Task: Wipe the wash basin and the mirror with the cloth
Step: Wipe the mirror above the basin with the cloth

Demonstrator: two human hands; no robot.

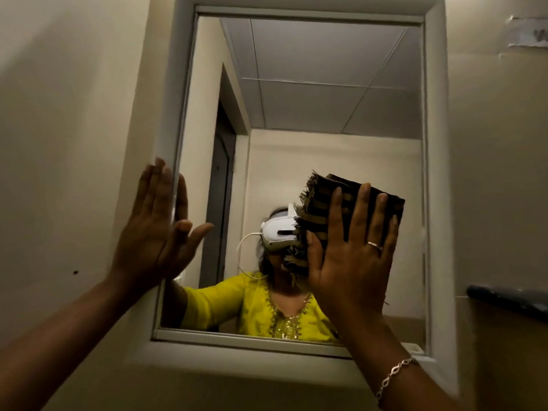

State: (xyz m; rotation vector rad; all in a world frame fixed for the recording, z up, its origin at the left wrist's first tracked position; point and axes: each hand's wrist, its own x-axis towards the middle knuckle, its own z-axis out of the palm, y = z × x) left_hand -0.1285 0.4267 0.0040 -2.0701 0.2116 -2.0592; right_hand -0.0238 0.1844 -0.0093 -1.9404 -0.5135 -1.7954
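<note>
A wall mirror (326,84) in a pale frame fills the middle of the head view. My right hand (353,256) presses a folded brown striped cloth (323,200) flat against the glass, right of centre, fingers spread over it. My left hand (154,229) lies flat and open on the mirror's left frame edge, holding nothing. The wash basin is out of view. The glass reflects a person in a yellow top with a white headset.
Cream wall surrounds the mirror on all sides. A dark object (510,298) lies on a ledge at the right edge. A paper label (527,34) is stuck on the wall at the upper right.
</note>
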